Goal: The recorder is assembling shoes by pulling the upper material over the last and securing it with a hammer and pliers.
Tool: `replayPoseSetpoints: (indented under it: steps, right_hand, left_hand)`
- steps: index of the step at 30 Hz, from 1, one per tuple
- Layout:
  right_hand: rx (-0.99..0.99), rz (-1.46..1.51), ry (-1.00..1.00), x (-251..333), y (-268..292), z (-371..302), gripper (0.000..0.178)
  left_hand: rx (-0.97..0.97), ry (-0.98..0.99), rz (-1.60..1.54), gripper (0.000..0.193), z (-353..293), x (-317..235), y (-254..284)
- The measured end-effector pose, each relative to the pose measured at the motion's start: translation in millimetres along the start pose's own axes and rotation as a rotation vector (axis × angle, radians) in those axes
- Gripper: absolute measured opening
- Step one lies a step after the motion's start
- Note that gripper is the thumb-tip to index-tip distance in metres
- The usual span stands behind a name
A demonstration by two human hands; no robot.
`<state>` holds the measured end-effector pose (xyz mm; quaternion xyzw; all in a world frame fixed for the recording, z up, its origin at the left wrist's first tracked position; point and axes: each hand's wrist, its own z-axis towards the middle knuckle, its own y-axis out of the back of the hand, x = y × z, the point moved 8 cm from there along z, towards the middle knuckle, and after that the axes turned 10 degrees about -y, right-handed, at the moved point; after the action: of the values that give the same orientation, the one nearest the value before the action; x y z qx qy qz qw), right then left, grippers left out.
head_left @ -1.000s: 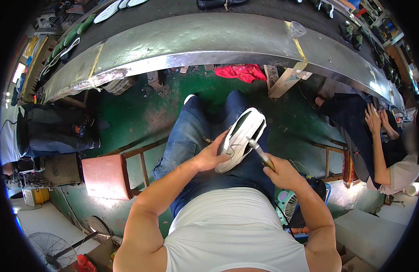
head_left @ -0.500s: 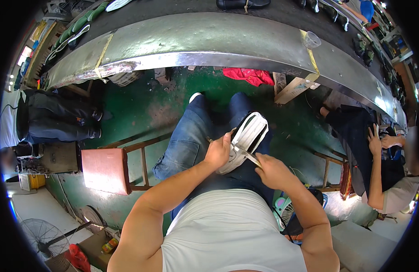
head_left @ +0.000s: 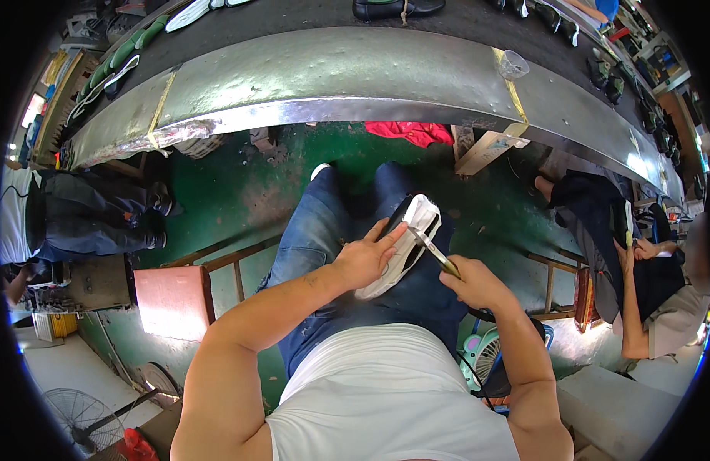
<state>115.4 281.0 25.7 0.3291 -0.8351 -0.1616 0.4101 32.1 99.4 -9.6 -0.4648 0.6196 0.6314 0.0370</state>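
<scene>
A shoe upper point(head_left: 379, 286) on its last, white underneath with dark edges, rests on my thighs with its narrow end pointing away from me. My left hand point(head_left: 362, 260) lies over its left side and holds it, the index finger and thumb reaching across the white underside. In my right hand point(head_left: 475, 283) are metal pincers point(head_left: 445, 261), the fingers wrapped round the handle. Their head touches the shoe's right edge near the far end. What the jaws grip is too small to make out.
Ahead runs a metal-edged bench point(head_left: 309, 65) with shoes on its dark top and a clear plastic cup point(head_left: 513, 64) on the rim. A padded stool point(head_left: 172, 298) stands left, a small fan point(head_left: 485, 357) at my right hip. A co-worker point(head_left: 662, 300) sits to the right; another stands left.
The shoe has shifted slightly left and turned. My left fingers have spread further across it. The pincers have moved toward its far right edge, and my right hand has moved slightly right.
</scene>
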Motion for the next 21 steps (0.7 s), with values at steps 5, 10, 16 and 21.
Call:
replayPoseSetpoints:
  steps: [5, 10, 16, 21]
  right_hand:
    - [-0.306, -0.122, 0.252, 20, 11, 5, 0.029]
    - [-0.246, 0.099, 0.270, 33, 20, -9, 0.029]
    - [-0.293, -0.078, 0.198, 34, 2, 26, 0.030]
    - [-0.343, -0.094, 0.210, 24, -4, 23, 0.031]
  left_hand:
    - [0.030, 0.048, 0.008, 0.059, -5, 14, 2]
    - [0.029, 0.012, -0.036, 0.059, -6, 12, -2]
    - [0.158, -0.009, 0.102, 0.059, -4, -3, -1]
    - [-0.363, 0.130, -0.404, 0.065, -38, 42, -39]
